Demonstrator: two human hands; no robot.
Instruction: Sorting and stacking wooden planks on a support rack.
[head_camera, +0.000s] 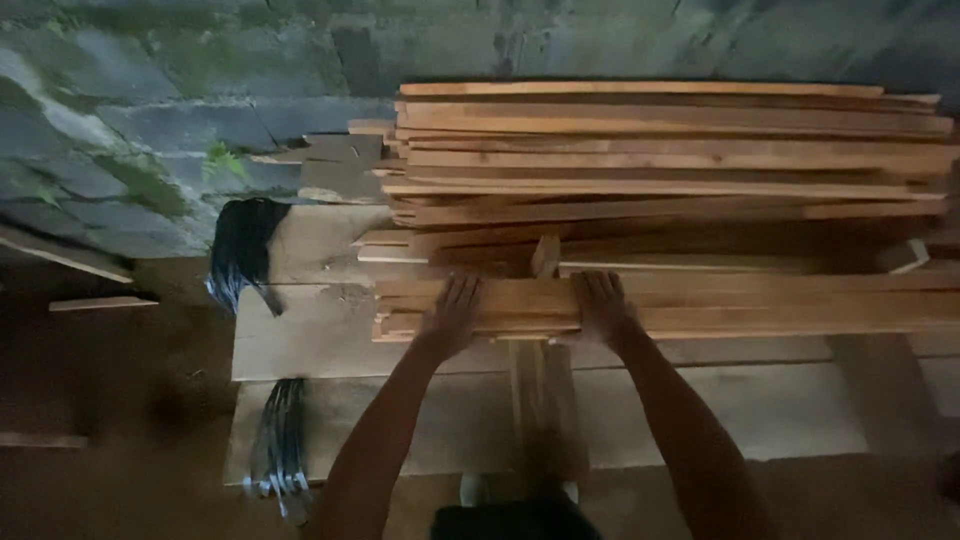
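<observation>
A stack of long thin wooden slats (700, 300) lies at the near edge of a bigger pile of planks (660, 150). My left hand (452, 312) presses flat on the near stack close to its left end. About a hand's width to the right, my right hand (602, 305) rests on the same stack, fingers curled over its top. Both forearms reach up from the bottom of the head view. A short upright wooden piece (545, 256) stands between the two hands, just behind the stack.
Wide pale boards (300, 340) form the bench under the piles. A black bundle (242, 245) hangs at the bench's left end, with a coil of wires (283, 440) below it. A mossy block wall (150, 130) stands behind. A narrow plank (545, 420) runs toward me.
</observation>
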